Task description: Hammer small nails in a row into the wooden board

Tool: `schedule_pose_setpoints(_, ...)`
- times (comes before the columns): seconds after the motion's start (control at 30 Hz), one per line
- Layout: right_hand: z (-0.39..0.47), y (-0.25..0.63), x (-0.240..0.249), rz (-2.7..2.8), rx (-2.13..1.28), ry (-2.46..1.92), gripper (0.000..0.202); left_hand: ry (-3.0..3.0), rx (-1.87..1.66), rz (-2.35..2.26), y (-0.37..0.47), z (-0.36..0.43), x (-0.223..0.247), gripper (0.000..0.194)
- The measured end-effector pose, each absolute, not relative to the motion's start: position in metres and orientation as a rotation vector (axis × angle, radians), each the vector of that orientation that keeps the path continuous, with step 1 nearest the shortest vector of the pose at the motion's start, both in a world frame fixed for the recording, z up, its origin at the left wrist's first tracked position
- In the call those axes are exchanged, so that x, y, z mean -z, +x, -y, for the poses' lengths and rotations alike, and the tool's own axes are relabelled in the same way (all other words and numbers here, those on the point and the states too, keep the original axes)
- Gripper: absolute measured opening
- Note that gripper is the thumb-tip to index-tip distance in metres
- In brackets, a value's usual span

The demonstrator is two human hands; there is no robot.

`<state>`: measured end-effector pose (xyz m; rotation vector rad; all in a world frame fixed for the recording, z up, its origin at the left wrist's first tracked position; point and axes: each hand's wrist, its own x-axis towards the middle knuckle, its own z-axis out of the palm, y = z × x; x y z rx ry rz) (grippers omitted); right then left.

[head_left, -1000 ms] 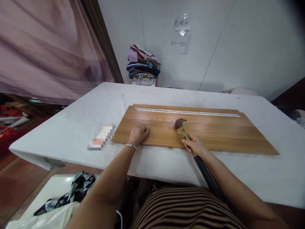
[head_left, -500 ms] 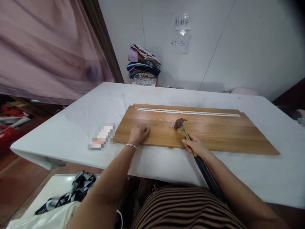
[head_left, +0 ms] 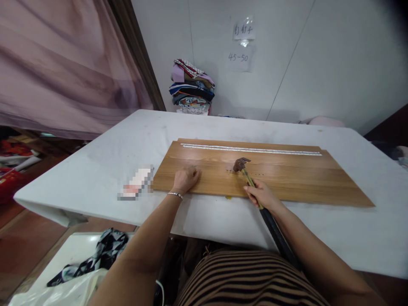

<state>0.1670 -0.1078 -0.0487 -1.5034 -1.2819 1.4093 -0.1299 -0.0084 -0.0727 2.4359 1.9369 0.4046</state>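
A wooden board point(head_left: 296, 178) lies on the white table, with two white strips point(head_left: 251, 149) along its far side. My right hand point(head_left: 260, 194) is wrapped round the handle of a hammer point(head_left: 247, 176), whose rusty head rests at the middle of the board. Small dark nails or holes point(head_left: 259, 174) run in a row on both sides of the head. On the board's left part rests my left hand point(head_left: 186, 178), its fingers curled; what they hold, if anything, is hidden.
A blurred-out flat object point(head_left: 137, 182) lies left of the board on the white table point(head_left: 95, 170). Folded clothes point(head_left: 193, 91) are stacked against the wall. At the lower left a white surface point(head_left: 70, 250) bears a patterned cloth point(head_left: 110, 246).
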Motion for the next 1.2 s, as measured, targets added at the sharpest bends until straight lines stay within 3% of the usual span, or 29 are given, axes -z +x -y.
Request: schedule_pose_setpoints(1.2,0.1079,0.1686,0.0499,1.276,-1.410,-1.524,0.028,2.444,-0.408,-1.925,-0.1298,0.0107,0.0707,0.034)
